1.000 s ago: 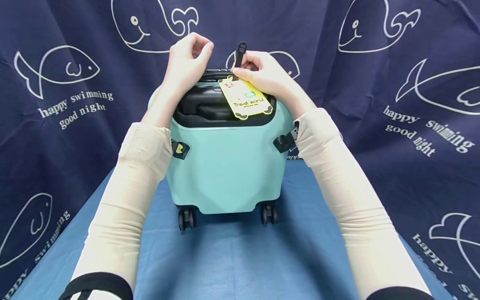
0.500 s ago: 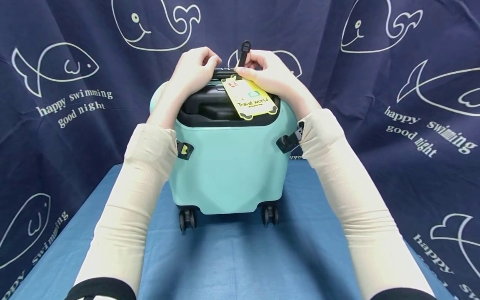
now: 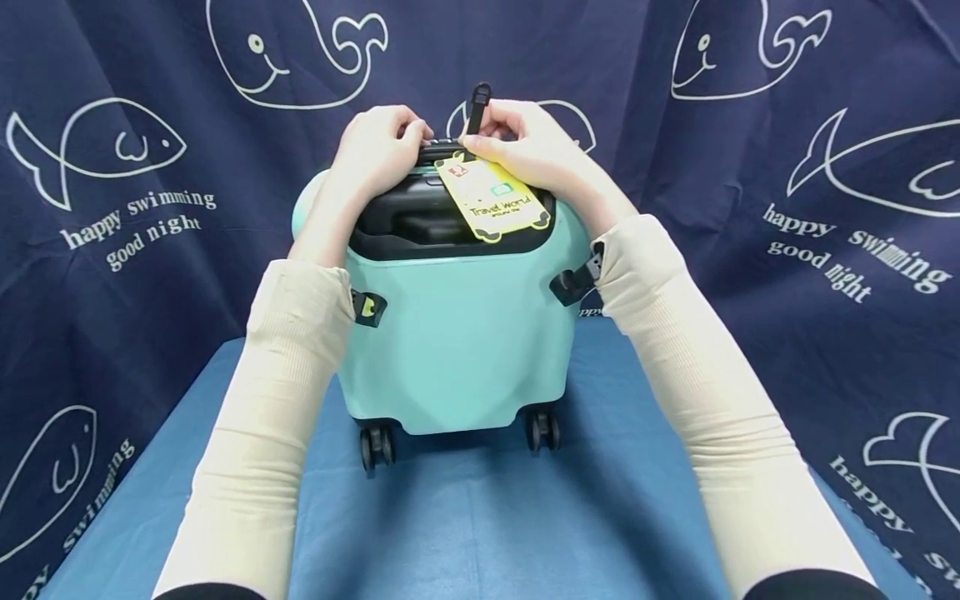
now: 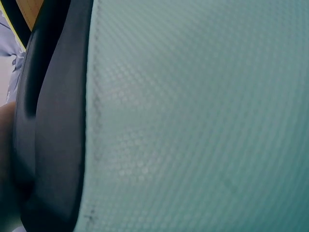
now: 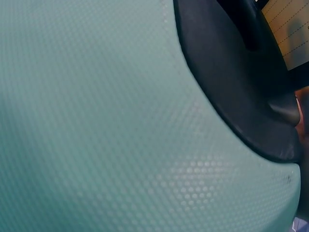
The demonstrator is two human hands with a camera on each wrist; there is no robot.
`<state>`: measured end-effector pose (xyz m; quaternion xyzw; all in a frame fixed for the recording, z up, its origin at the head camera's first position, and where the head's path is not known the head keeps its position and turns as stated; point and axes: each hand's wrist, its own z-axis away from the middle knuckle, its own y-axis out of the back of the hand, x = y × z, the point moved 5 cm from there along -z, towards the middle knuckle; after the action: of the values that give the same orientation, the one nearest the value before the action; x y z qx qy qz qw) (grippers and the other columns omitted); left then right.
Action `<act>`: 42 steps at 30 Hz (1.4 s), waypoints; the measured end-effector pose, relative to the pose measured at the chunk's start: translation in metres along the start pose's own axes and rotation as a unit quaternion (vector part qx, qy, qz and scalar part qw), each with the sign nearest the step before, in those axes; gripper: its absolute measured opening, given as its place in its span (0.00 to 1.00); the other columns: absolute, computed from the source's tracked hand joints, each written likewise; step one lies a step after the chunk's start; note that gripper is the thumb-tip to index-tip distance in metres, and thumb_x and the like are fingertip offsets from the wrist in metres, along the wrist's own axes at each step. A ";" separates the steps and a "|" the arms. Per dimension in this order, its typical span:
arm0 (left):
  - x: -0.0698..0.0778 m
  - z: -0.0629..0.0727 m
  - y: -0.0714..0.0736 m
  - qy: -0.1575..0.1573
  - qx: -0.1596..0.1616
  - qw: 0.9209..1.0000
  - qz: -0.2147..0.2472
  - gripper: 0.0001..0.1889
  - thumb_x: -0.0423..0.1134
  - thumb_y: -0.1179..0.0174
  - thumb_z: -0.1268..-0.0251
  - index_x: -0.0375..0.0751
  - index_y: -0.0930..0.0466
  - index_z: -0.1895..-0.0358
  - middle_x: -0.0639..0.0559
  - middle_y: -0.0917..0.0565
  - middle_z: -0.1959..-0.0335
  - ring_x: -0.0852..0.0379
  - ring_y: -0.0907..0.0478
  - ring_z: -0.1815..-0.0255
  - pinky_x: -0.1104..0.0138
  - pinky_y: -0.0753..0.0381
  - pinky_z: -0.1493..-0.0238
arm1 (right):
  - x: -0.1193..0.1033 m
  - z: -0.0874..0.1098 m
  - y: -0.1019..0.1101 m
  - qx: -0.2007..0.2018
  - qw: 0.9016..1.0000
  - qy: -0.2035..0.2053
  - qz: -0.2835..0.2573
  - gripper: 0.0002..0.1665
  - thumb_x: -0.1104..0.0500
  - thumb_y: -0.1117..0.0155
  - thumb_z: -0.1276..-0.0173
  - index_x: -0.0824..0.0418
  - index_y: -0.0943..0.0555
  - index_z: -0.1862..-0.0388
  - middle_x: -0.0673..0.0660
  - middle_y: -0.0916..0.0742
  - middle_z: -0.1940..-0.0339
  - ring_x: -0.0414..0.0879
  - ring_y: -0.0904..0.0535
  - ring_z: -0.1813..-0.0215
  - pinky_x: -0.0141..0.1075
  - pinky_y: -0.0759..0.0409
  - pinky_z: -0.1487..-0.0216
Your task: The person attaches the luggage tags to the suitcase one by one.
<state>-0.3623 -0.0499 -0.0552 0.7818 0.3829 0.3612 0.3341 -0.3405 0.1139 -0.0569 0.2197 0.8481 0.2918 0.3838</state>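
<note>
A small mint-green suitcase [image 3: 457, 342] stands upright on its wheels, with a black recessed top panel and black handle [image 3: 441, 152]. My right hand [image 3: 528, 146] pinches the black strap [image 3: 477, 110] of a yellow luggage tag [image 3: 491, 200] at the handle. The strap's looped end points up, and the tag, printed "Travel World", hangs over the recess. My left hand [image 3: 378, 150] is at the handle's left end, its fingertips hidden. Both wrist views are mostly filled by the suitcase's textured shell [image 4: 193, 116]; a lined card [image 5: 292, 29] shows at the right wrist view's edge.
Black side buckles [image 3: 576, 283] sit on both edges of the suitcase. Under its wheels [image 3: 543, 429] lies a blue cloth [image 3: 465, 517]. A navy curtain [image 3: 675, 167] with whale and fish drawings hangs behind and at both sides.
My left hand has come down from above the suitcase to the left end of the handle. My right hand keeps its pinch on the strap, nearly still.
</note>
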 end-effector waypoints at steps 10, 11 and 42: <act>0.000 0.002 -0.001 0.009 0.000 1.000 0.000 0.19 0.43 0.60 0.29 0.44 0.19 0.50 0.50 0.18 0.48 0.52 0.25 0.43 0.61 0.34 0.38 | 0.001 0.001 0.000 0.003 1.000 0.005 0.008 0.10 0.55 0.40 0.34 0.57 0.26 0.74 0.45 0.27 0.79 0.39 0.33 0.71 0.28 0.38 0.65; 0.000 0.002 -0.002 0.009 -0.001 1.000 -0.001 0.19 0.43 0.60 0.29 0.44 0.20 0.49 0.50 0.19 0.48 0.52 0.26 0.43 0.60 0.34 0.38 | 0.001 0.001 0.000 0.004 1.000 0.005 0.008 0.10 0.55 0.40 0.35 0.57 0.25 0.74 0.45 0.27 0.79 0.39 0.33 0.71 0.28 0.38 0.65; -0.006 0.002 -0.004 0.079 -0.062 0.969 0.226 0.31 0.45 0.43 0.35 0.46 0.40 0.30 0.49 0.20 0.44 0.64 0.24 0.46 0.74 0.33 0.44 | -0.001 0.002 0.001 0.005 1.000 0.012 0.004 0.12 0.55 0.40 0.35 0.56 0.28 0.77 0.44 0.29 0.82 0.39 0.35 0.74 0.29 0.41 0.67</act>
<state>-0.3652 -0.0535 -0.0611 0.7947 0.1986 0.5112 0.2603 -0.3382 0.1146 -0.0574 0.2213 0.8535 0.2914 0.3709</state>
